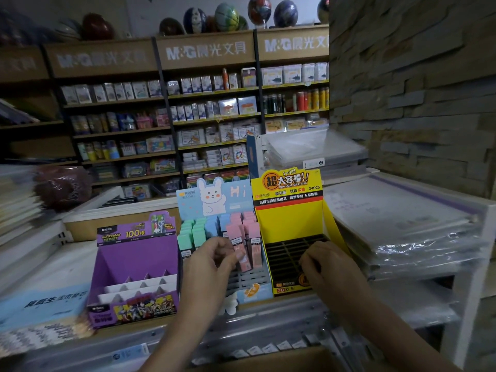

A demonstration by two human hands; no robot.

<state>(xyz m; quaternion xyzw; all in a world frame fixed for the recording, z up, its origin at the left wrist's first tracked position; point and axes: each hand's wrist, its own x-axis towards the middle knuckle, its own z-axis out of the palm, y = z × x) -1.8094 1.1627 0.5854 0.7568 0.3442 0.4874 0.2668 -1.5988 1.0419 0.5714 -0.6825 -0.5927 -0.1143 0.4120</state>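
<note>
**Three display boxes, one part-filled**

Three boxes stand side by side on the surface [77,256], and only the middle one holds stock. The left hand [214,260] pinches a pink case [244,260] between thumb and fingertips, holding it upright over the near-right part of the blue box [230,194], just in front of the other pink ones [251,222]. Its lower end is at the level of the grey slots [249,277]; whether it is seated in one I cannot tell.

The right hand [326,267] rests at the front of the yellow box [288,221], fingers curled down over its black grid [290,251]. Whether they hold anything is hidden, so I cannot tell.

How far along, as I judge it: the work looks like filling the blue box with cases.
- Done: the back rows are stocked, with green cases [192,232] on the left, blue cases [214,222] in the middle and pink on the right.
- Left: several grey slots at the front of the blue box are bare, so roughly the front third is open.
- Untouched: the yellow box's grid shows no stock at all, and the purple box [137,253] has only bare white dividers.

So the blue box seems past halfway, and the other two, if they belong to the job, are not yet begun.
</note>
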